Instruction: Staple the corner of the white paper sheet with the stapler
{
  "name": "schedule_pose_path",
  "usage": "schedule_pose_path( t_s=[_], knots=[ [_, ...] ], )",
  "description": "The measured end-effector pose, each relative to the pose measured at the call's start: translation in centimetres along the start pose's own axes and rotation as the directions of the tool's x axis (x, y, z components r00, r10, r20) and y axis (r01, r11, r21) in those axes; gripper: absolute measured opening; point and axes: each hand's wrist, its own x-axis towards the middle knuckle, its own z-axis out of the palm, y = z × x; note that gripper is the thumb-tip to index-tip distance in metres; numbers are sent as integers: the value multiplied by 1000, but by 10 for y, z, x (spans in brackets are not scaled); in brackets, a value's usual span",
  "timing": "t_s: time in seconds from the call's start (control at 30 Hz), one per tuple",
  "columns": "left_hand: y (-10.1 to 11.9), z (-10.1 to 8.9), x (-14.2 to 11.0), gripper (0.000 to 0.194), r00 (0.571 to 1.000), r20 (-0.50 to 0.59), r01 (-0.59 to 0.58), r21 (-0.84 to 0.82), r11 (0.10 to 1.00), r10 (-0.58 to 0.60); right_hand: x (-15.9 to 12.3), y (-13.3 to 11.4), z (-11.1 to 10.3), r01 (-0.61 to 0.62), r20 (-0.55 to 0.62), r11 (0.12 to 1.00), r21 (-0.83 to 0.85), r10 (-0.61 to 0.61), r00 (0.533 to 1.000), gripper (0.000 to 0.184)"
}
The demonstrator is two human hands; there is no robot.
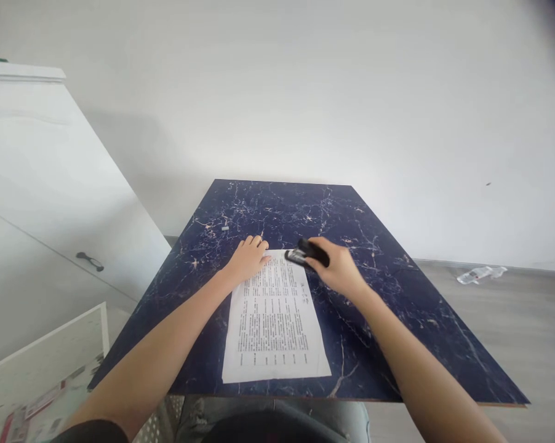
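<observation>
Printed sheets of paper lie on the dark blue marble-patterned table, the text lines running away from me. My left hand rests at the paper's far left corner, fingers stretched out and the thumb on the sheet. In my right hand is a black stapler, its jaws apart and pointing left over the far right corner of the paper. Whether the stapler touches the paper I cannot tell. A small grey piece, perhaps a strip of staples, lies on the table beyond my left hand.
The blue table stands near a white wall. On the left are a white cabinet with a dark handle and a white-edged surface with packaging. Clear plastic lies on the floor at right.
</observation>
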Motion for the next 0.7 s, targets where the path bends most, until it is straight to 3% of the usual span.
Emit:
schedule_pose_path(
  t_s=[0.13,0.27,0.5,0.7],
  knots=[
    [-6,3,1,22,1000,15,5,-43,999,-4,8,34,-26,-123,-13,981,-148,123,992,40],
    [-7,6,1,19,999,-18,-34,-78,996,32,10,56,-28,-58,110,977,-206,82,990,37],
    [-6,-1,2,18,998,-68,-8,-309,951,-13,8,52,-22,46,230,989,-144,-12,973,36],
    [-13,1,1,25,991,-51,94,-357,929,-120,7,48,-24,73,294,996,-44,-57,954,37]
  ],
)
